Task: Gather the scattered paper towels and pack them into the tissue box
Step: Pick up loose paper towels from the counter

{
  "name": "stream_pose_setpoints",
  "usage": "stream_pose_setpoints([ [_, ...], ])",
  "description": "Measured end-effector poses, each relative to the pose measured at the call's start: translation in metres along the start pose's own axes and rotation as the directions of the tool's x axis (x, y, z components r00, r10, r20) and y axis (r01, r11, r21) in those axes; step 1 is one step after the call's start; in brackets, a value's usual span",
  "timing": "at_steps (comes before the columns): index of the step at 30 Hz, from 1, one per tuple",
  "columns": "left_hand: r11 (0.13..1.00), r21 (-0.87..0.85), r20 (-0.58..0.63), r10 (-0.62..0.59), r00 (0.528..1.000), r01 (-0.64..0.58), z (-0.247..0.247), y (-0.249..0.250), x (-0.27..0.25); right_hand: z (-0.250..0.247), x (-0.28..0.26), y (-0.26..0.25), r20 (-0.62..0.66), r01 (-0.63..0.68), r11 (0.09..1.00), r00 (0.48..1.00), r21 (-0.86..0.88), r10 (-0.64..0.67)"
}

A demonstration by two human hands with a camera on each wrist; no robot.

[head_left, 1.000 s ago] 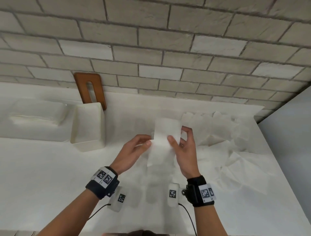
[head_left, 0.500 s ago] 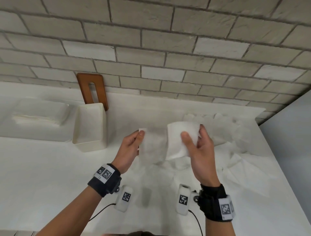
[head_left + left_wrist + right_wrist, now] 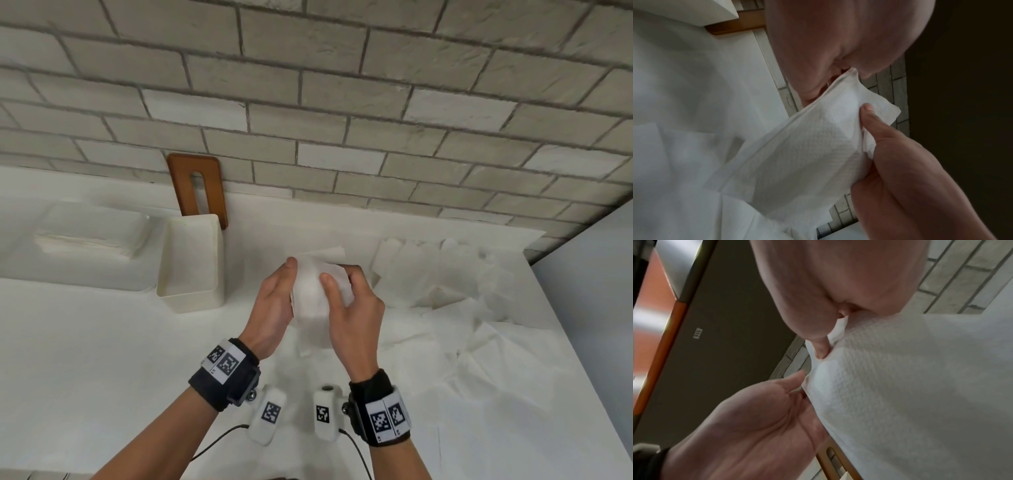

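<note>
A folded white paper towel is held upright above the middle of the white counter. My left hand grips its left edge, with the thumb in front and the fingers behind. On its right side my right hand pinches it, with the thumb on the front face. In the left wrist view the towel hangs below my palm with the right thumb pressed on it. The right wrist view shows the towel and my left hand at its edge. The open white tissue box stands to the left.
The box's brown wooden lid leans on the brick wall behind the box. Several loose paper towels lie spread over the right of the counter. A flat white stack lies at the far left. The counter ends at the right.
Half a second ago my hands were apart, each holding a part of the towel. They have come together at the centre and the towel is folded between them.
</note>
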State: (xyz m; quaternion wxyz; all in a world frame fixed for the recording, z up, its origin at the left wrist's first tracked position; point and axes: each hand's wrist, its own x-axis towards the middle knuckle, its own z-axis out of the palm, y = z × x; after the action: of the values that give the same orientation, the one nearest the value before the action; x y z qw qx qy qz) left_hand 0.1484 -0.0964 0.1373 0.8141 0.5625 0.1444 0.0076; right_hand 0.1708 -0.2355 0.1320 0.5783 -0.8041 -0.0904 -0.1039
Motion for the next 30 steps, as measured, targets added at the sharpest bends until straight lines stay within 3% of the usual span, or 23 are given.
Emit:
stream_pose_setpoints([
  [3, 0.995, 0.071, -0.042, 0.072, 0.997, -0.069, -0.017, 0.0, 0.003, 0.016, 0.001, -0.009, 0.029, 0.038, 0.999, 0.999, -0.027, -0.037],
  [7, 0.998, 0.055, -0.049, 0.044, 0.998, -0.042, -0.05, 0.015, 0.007, 0.048, -0.001, -0.02, -0.091, 0.111, 0.993, 0.989, -0.048, -0.115],
  [9, 1.0, -0.016, -0.043, 0.014, 0.999, -0.015, -0.073, 0.031, 0.014, 0.068, -0.005, -0.02, 0.003, 0.103, 0.993, 0.995, 0.063, -0.104],
  [12, 0.996, -0.081, -0.102, 0.033, 0.994, -0.041, -0.118, 0.06, 0.032, 0.103, -0.019, -0.017, 0.166, -0.057, 0.97, 0.986, 0.236, 0.018],
  [15, 0.995, 0.059, -0.178, 0.087, 0.98, -0.078, -0.166, 0.088, 0.059, 0.144, -0.025, -0.021, 0.182, -0.052, 0.986, 0.983, 0.155, 0.023],
  [17, 0.954, 0.288, -0.228, 0.147, 0.962, -0.077, -0.2, 0.099, 0.077, 0.178, -0.021, -0.024, 0.204, -0.088, 0.99, 0.977, 0.112, 0.064],
  [21, 0.812, 0.581, -0.221, 0.228, 0.948, -0.06, -0.26, 0.092, 0.105, 0.25, 0.005, -0.022, 0.24, -0.147, 0.988, 0.958, -0.048, 0.154],
  [23, 0.664, 0.748, -0.201, 0.211, 0.956, 0.01, -0.281, 0.082, 0.11, 0.279, 0.016, -0.017, 0.337, -0.247, 0.957, 0.897, -0.153, 0.285],
  [25, 0.461, 0.88, -0.184, 0.119, 0.976, 0.11, -0.296, 0.065, 0.114, 0.296, 0.021, -0.018, 0.428, -0.321, 0.904, 0.801, -0.282, 0.418],
  [28, 0.228, 0.948, -0.209, -0.089, 0.974, 0.224, -0.301, 0.045, 0.112, 0.302, 0.02, -0.022, 0.507, -0.22, 0.848, 0.719, -0.483, 0.475],
  [30, 0.16, 0.958, -0.213, -0.158, 0.964, 0.238, -0.297, 0.036, 0.106, 0.292, 0.015, -0.024, 0.529, -0.081, 0.845, 0.747, -0.529, 0.403],
])
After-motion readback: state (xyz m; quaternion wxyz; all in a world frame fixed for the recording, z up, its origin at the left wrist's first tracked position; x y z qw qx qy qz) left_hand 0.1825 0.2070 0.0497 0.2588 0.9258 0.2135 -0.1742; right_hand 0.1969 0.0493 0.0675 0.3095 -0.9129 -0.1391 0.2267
